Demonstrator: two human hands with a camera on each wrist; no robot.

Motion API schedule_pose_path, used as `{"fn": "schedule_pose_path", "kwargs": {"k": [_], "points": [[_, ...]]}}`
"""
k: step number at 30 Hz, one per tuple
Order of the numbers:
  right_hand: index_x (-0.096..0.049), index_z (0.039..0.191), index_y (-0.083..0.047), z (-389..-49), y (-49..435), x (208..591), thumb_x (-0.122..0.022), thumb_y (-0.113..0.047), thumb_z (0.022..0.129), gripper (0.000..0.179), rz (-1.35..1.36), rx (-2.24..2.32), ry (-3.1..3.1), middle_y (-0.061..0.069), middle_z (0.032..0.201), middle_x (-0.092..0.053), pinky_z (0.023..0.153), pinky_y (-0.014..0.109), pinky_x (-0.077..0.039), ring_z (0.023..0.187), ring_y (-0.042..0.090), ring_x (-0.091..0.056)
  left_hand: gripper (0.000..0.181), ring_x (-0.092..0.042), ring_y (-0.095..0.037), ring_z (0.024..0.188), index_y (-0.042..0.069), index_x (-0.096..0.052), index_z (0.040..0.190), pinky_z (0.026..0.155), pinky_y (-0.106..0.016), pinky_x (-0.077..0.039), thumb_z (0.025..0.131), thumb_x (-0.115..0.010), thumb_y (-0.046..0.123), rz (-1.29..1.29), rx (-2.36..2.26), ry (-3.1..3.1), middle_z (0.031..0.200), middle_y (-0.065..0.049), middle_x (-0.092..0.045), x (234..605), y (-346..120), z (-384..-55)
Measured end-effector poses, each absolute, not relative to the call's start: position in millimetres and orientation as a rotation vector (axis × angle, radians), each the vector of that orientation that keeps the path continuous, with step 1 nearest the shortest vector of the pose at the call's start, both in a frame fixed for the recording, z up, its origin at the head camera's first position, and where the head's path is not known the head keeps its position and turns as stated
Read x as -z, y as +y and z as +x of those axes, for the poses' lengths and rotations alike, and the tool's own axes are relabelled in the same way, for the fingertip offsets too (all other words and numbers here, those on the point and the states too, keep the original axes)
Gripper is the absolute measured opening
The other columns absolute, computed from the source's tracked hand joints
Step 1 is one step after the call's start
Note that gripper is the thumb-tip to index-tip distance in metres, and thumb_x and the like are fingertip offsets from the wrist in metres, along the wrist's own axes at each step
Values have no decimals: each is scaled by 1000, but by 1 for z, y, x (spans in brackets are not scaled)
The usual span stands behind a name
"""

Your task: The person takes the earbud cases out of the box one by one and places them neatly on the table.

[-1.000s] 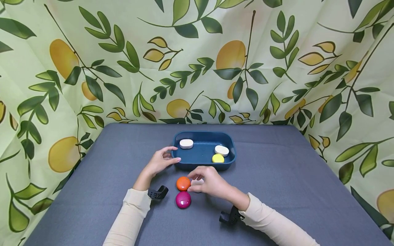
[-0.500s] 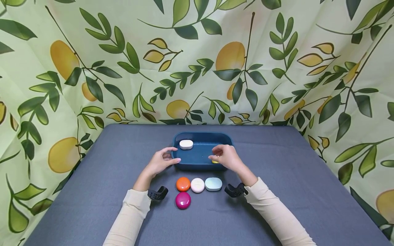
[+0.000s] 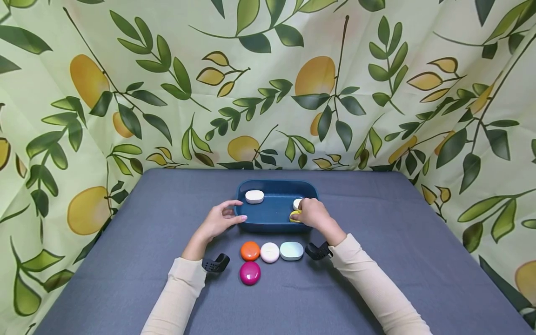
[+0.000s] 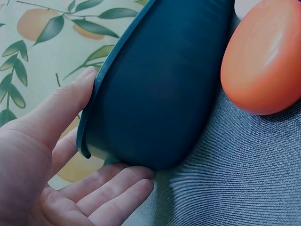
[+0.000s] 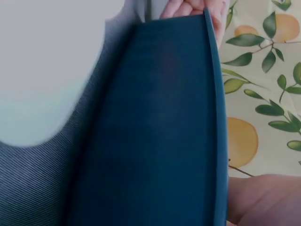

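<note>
At the far middle of the table stands a dark blue plastic bin [image 3: 268, 227]. My left hand [image 3: 217, 219] holds its left end, thumb at the rim [image 4: 98, 82] and the other fingers against the outside wall. Inside the bin's right end, my right hand [image 3: 316, 214] pinches a glossy yellow disc [image 3: 295, 216], partly hidden by the fingers. Just behind it shows part of a white oval piece [image 3: 297, 204]. Another white oval piece [image 3: 254, 197] lies at the bin's left end. In the right wrist view the bin's outer wall hides the pinching fingertips.
In front of the bin, an orange disc [image 3: 250, 251], a white disc [image 3: 270, 252] and a pale blue oval piece [image 3: 291, 251] form a row. A magenta disc [image 3: 250, 273] lies below the orange one. A fruit-patterned cloth [image 3: 268, 102] hangs behind the grey-blue table [image 3: 167, 200].
My right hand has left the white disc beside the orange one and moved up and right into the bin, where it now pinches the yellow disc. My left hand has stayed at the bin's left end.
</note>
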State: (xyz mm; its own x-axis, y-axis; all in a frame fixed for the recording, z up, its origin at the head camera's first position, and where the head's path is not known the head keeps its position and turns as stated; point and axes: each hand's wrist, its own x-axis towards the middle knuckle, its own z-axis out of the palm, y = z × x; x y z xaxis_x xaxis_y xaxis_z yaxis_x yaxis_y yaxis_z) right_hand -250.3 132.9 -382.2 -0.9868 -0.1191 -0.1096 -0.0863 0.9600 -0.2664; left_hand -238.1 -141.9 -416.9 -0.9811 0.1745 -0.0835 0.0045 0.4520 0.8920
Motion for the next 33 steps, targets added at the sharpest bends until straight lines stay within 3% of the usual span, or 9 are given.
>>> {"fn": "schedule_pose_path", "kwargs": {"k": [8, 15, 21, 33], "points": [[-72, 106, 1, -261, 133, 384, -74, -27, 84, 36, -363, 536, 2852, 14, 101, -73, 75, 33, -54, 82, 20, -63, 54, -54, -39, 125, 12, -54, 134, 105, -52, -46, 86, -72, 29, 165, -1559, 2531, 144, -23, -48, 416, -141, -239], [-69, 110, 2, -277, 130, 394, -79, -10, 77, 37, -503, 647, 2790, 16, 95, -74, 79, 31, -56, 87, 23, -69, 54, -55, -38, 121, 11, -54, 133, 103, -51, -48, 86, -73, 29, 171, -1566, 2524, 141, -23, -51, 416, -141, -238], [-68, 115, -1, -285, 129, 400, -80, -6, 74, 42, -554, 619, 2759, 15, 92, -73, 77, 30, -54, 83, 21, -66, 54, -56, -37, 120, 12, -54, 134, 102, -50, -49, 86, -72, 29, 165, -1561, 2526, 140, -22, -52, 415, -141, -238], [-72, 107, -1, -284, 130, 403, -83, -9, 71, 39, -649, 634, 2837, 13, 89, -74, 74, 27, -53, 82, 19, -66, 54, -56, -37, 120, 12, -54, 134, 101, -50, -50, 86, -72, 29, 155, -1566, 2521, 139, -22, -52, 416, -142, -238]]}}
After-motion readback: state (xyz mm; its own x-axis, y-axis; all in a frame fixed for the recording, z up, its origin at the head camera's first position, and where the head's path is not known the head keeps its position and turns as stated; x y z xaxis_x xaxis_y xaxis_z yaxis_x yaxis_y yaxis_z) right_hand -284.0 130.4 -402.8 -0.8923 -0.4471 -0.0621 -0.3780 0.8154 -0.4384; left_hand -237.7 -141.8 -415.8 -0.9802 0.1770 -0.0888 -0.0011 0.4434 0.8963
